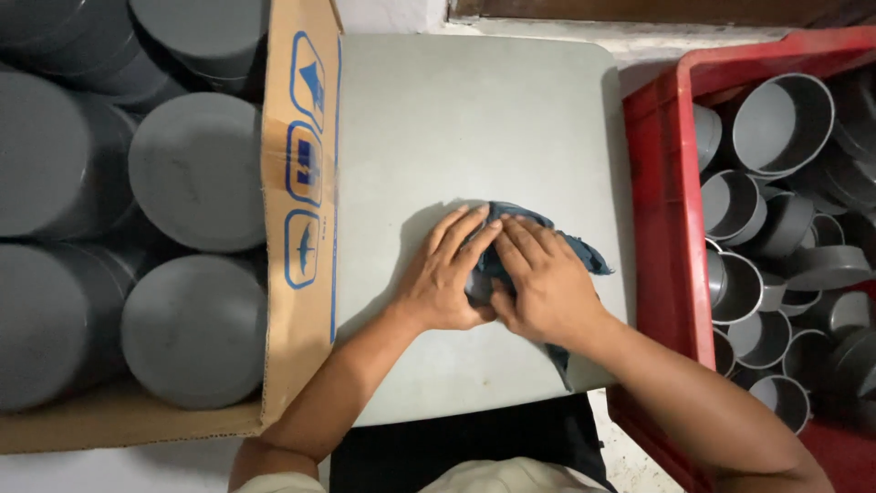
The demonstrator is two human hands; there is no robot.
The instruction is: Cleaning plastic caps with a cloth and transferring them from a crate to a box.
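Nearest the camera, a dark lap and pale shirt hem, cut off by the lower edge. Above it, a pale grey board [474, 119], smooth, rounded corners, serves as the work surface. Both hands lie flat near its middle, side by side and touching at the thumbs: left hand [447, 274] with fingers laid together and pointing up-right, right hand [538, 278] with fingers pointing up-left, neither curled into a pinch; both press down on a crumpled blue-grey cloth [584, 256]. Cloth is soft, wrinkled, frayed-looking at its right tip; most of it is hidden under the palms, a strip showing again below the right wrist. Something grey sits between the thumbs, under the cloth; cannot make out what. Left: an open cardboard box [301, 183], brown corrugated flap standing along the board's edge, bearing three blue rectangular handling symbols stacked in a column. Inside, grey round caps [196, 173], matte plastic, flat tops up, tightly packed; outer ones cut off by the frame. Right: a red plastic crate [662, 228], glossy rim, heaped with grey cap fittings [780, 123] lying hollow side up or tilted, far ones lost in shadow.
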